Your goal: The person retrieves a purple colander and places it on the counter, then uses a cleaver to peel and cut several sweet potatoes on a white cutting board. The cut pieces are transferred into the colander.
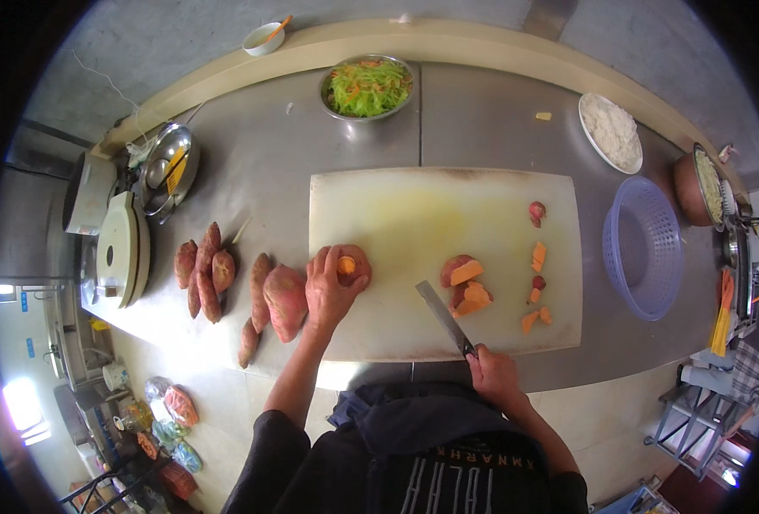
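Observation:
My left hand (333,286) grips a reddish-skinned sweet potato (359,255) with a small cut orange face, at the left edge of the white cutting board (411,205). In my right hand (494,374) is the handle of a kitchen knife (445,317), its blade lying over the board's lower middle. Cut sweet potato pieces (466,286) with orange flesh rest to the right of the blade. Farther right are small orange scraps (538,256) and a reddish end piece (537,212). Left of the board lie whole sweet potatoes (286,302), with a further cluster (206,270) beyond them.
A steel bowl of shredded green and orange vegetables (369,88) stands behind the board. To the right are a purple plastic basket (644,249) and a plate of white food (611,133). A round cream-coloured appliance (121,250) and a metal pan (186,168) sit at the left.

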The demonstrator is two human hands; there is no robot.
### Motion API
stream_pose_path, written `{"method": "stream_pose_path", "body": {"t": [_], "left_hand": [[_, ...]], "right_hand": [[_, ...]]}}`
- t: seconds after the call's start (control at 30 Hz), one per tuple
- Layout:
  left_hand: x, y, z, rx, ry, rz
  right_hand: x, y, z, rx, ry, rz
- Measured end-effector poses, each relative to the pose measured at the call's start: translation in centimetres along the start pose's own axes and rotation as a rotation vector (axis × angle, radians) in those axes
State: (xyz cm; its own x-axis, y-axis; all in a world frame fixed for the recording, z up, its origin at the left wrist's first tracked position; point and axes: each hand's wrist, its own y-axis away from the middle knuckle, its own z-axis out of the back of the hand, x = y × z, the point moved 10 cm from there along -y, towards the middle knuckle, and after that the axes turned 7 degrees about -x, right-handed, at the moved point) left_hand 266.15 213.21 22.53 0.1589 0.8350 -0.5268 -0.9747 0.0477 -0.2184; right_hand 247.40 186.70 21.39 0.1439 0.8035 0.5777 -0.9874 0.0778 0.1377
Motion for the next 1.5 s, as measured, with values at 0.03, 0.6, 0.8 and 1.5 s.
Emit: {"method": "stream_pose_path", "body": {"t": [0.03,0.6,0.8,1.5], "left_hand": [[0.6,0.2,-0.3,0.031,0.068,0.048],[-7.1,6.7,-5.4,0.137,0.202,-0.148],[-7.3,6.8,-6.0,0.187,0.247,-0.105],[-5.7,1.7,2.5,-0.107,0.339,-0.133]], "right_hand": [[0.1,-0.1,-0.3,-0.003,0.021,-0.002],[-3.0,0.9,-1.9,-0.087,-0.046,-0.157],[-3.0,1.0,-2.4,-0.046,-0.079,-0.172],[4.8,-1.5,2.9,-0.065,0.024,0.019]]}}
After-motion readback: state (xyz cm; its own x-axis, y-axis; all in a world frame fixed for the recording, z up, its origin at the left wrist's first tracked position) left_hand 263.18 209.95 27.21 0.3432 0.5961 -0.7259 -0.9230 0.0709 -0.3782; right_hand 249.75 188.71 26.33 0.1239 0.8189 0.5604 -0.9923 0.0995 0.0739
